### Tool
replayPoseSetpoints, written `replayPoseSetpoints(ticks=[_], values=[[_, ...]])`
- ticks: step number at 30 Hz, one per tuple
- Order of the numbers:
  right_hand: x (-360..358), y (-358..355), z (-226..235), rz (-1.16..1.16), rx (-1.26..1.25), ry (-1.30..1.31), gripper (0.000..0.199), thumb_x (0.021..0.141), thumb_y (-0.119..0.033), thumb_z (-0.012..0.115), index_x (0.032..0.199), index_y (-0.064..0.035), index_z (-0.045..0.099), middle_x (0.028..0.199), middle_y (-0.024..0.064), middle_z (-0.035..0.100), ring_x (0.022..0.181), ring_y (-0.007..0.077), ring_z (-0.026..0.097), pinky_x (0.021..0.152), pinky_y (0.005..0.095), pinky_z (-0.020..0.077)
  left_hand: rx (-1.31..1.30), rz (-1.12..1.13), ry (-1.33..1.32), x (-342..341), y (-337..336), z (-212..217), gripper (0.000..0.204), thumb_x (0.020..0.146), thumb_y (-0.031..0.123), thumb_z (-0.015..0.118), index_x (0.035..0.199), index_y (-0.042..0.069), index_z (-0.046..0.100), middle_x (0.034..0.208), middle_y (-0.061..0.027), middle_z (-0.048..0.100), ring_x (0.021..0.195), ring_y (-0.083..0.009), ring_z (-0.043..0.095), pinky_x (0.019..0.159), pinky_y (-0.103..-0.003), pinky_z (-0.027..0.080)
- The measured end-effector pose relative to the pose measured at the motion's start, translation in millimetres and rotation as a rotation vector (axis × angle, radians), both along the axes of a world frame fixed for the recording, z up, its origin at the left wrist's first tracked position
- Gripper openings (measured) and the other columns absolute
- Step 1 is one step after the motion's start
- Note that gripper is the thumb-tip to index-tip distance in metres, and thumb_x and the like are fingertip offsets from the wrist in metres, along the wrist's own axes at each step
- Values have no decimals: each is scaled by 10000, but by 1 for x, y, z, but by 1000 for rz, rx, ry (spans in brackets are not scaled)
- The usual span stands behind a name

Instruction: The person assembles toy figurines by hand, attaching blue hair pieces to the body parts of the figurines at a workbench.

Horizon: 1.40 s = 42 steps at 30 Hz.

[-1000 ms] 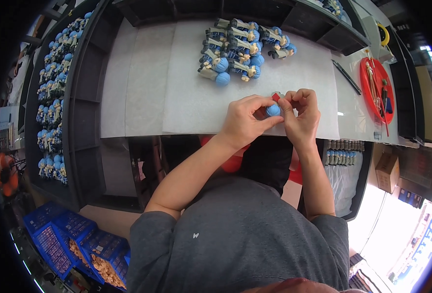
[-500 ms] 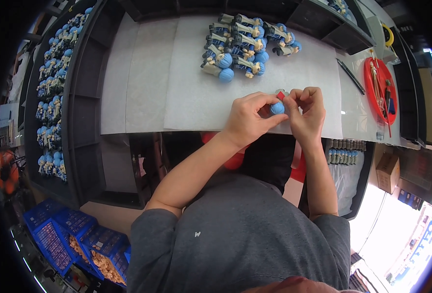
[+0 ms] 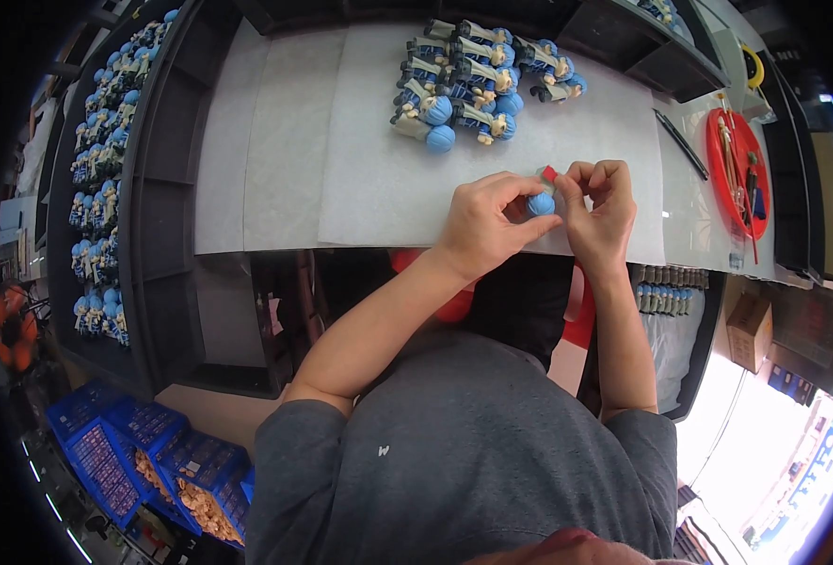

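Note:
My left hand (image 3: pixel 488 222) pinches a small blue-haired figurine (image 3: pixel 541 202) between thumb and fingers over the near edge of the white mat (image 3: pixel 379 160). My right hand (image 3: pixel 598 207) meets it from the right, its fingertips on the same figurine, and a small red piece (image 3: pixel 549 173) shows just above the fingers. A cluster of several finished figurines (image 3: pixel 468 80) with blue heads lies in rows at the far side of the mat, apart from both hands.
A red round tray (image 3: pixel 736 169) with tools sits at the right, a dark pen-like tool (image 3: pixel 680 143) beside it. Shelves on the left hold many blue-haired figurines (image 3: pixel 101 188). Blue crates (image 3: pixel 144 452) stand on the floor at lower left. More small parts (image 3: pixel 666 301) hang under the table's right edge.
Both hands stay together on the figurine with only small finger shifts. The view has tilted slightly, so the table sits a little higher in the picture.

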State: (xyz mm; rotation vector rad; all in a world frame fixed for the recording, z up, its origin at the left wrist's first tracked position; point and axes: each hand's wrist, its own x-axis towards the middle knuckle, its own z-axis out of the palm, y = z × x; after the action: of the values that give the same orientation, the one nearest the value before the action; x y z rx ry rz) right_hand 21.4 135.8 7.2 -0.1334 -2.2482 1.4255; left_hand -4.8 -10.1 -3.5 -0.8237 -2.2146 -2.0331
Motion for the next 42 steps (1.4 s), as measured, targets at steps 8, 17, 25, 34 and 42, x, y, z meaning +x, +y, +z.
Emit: replayPoseSetpoints(ticks=[8,17,25,34,42], values=[[-2,1,5,23,-33,-39,281,723,91,609,769,-26,358,668,84,549,632,107,505,616,235,449,10,-20,-47,0,0,3,292,642,86,769,874,-30,635,809,-92,644,628,-102,596,565,-210,478],[0,-2,8,11,85,-26,280,720,87,608,767,-30,358,651,77,551,609,109,507,592,233,444,-12,-10,-26,0,-2,1,294,642,79,767,880,-32,634,808,-85,644,631,-99,594,570,-215,480],[0,-2,5,16,106,-18,283,733,76,609,775,-30,350,679,92,564,612,106,506,602,230,449,-15,-8,-65,-1,-1,1,295,638,80,770,874,-31,632,796,-88,643,625,-96,593,565,-211,477],[2,-3,1,20,41,9,296,732,65,621,775,-31,344,653,82,563,613,94,518,576,220,442,2,4,-42,0,-2,1,296,634,86,774,869,-29,637,783,-87,642,611,-90,586,553,-209,476],[5,-5,-2,65,-48,-14,309,730,72,621,771,-34,334,661,83,555,625,95,526,550,218,426,35,20,-75,1,0,-1,262,633,102,762,825,-18,630,717,-87,619,567,-122,584,521,-229,467]])
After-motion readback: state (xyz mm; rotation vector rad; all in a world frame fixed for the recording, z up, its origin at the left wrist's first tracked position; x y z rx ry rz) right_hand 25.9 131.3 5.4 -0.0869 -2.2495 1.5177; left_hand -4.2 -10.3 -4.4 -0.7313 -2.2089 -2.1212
